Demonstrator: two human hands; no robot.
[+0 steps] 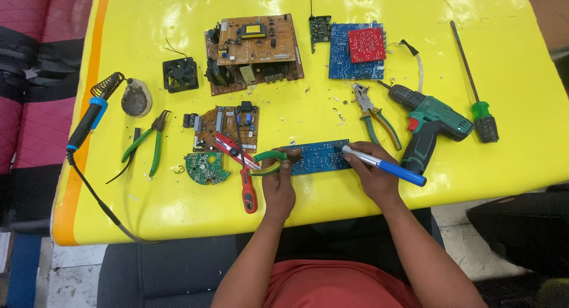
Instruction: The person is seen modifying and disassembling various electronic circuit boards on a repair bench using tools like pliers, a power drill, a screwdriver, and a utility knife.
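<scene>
low in the middle of the frame, the left hand (277, 183) rests on the yellow table (510, 166), its fingers closed around green-handled pliers (268, 161) whose tip is at the left end of a long blue board (317, 156). the right hand (370, 169) sits at the board's right end, fingers wrapped around a blue pen (385, 165) with its tip touching the board. the board lies flat between both hands, near the table's front edge.

just left of the left hand lies a red screwdriver (240, 166), crossing a small brown board (225, 127), with a round green board (205, 167) beside it. further left are green cutters (148, 143), a soldering iron (89, 115) and its stand (136, 98). at upper centre sit a black fan (180, 74), a large brown board (253, 52) and a blue board with a red one (357, 50) on it. right of the right hand stand grey-green pliers (373, 114), a green drill (430, 127) and a long green screwdriver (474, 86).
</scene>
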